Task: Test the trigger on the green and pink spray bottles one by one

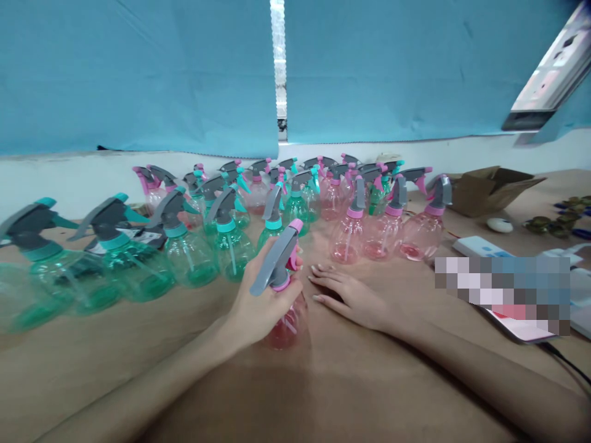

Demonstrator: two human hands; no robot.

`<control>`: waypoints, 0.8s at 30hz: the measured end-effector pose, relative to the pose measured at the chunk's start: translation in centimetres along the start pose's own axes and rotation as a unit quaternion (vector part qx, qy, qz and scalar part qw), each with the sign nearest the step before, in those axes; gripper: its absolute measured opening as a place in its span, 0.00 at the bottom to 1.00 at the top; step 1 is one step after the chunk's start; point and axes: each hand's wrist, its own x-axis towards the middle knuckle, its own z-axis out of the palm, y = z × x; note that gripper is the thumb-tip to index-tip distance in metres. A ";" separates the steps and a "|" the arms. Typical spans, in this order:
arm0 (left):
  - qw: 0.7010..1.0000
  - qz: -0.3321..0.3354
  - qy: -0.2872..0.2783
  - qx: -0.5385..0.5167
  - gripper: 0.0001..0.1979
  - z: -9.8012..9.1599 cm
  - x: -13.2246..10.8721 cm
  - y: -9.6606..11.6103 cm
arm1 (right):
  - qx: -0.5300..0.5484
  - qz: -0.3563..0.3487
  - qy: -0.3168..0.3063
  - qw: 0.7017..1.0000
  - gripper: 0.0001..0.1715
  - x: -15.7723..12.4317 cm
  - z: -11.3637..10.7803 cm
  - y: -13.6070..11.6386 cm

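Observation:
In the middle of the table stands a pink spray bottle (287,326) with a grey and pink trigger head. My left hand (261,298) is wrapped around its neck, fingers near the pink trigger. Just to the right, my right hand (348,295) lies flat on the tabletop (351,387), fingers stretched out and holding nothing. Left of my hands runs a row of green spray bottles, the nearest one a green spray bottle (233,258) with a turquoise collar. Beyond my right hand stand several pink spray bottles, among them a pink spray bottle (346,243).
More pink and green bottles crowd the back by the white wall (60,184). At the right are an open cardboard box (480,194), a white oval object (499,225), a partly pixelated phone-like device (530,329) with a cable, and small dark-gold pieces (549,224). Blue curtains (392,67) hang behind.

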 end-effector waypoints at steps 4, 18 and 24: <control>1.000 0.004 -0.002 0.010 0.14 0.0 0.0 -0.1 | -0.006 0.001 -0.006 1.000 0.28 0.0 -0.2 -0.2; 0.998 -0.035 -0.029 0.045 0.30 0.0 -0.4 -0.6 | -0.008 -0.003 0.005 1.000 0.28 0.0 0.0 -0.1; 0.997 -0.049 -0.032 0.047 0.29 -0.1 -0.2 -0.5 | -0.007 -0.007 0.006 1.000 0.27 0.0 0.0 0.0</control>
